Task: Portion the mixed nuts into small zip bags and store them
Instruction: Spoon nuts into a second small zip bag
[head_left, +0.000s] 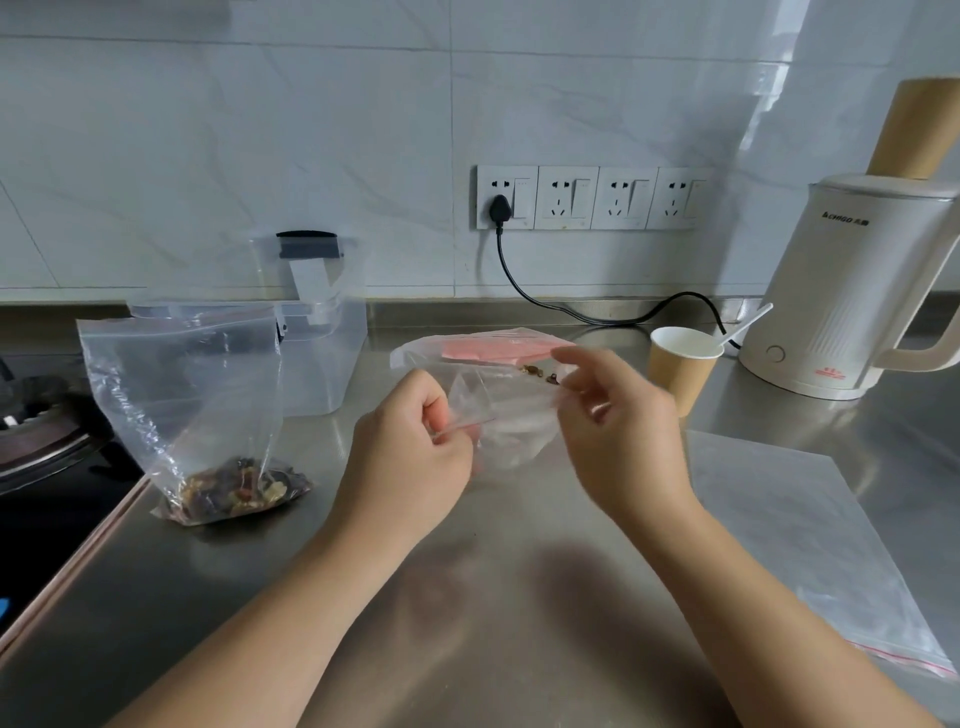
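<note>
Above the middle of a steel tabletop (519, 597), held just clear of it: small clear zip bag (498, 410), long axis running left to right, mouth edge stretched between both hands, a few dark nuts (543, 375) visible at its far right side. Left hand (415, 457) curled into a tight grip, thumb and fingers pinching the bag's left end. Right hand (618, 431) blurred, fingers loosely bent, seemingly pinching the bag's right end between fingertips; exact grip hard to tell. Just behind the bag, something pink and flat (493, 349) under clear plastic. To the left, standing upright: large zip bag (176, 395), mouth up, mixed nuts (234, 486) pooled at its bottom. Behind that, clear plastic container (327, 358) with a black-clipped lid propped against the wall. Far left, gas hob (36, 431). To the right of the hands, brown paper cup (680, 366) holding a white spoon (743, 325), beside a cream electric kettle (857, 291), black cord running to wall sockets (587, 197). Lower right, flat empty zip bag (800, 545), red seal strip at its near edge.
</note>
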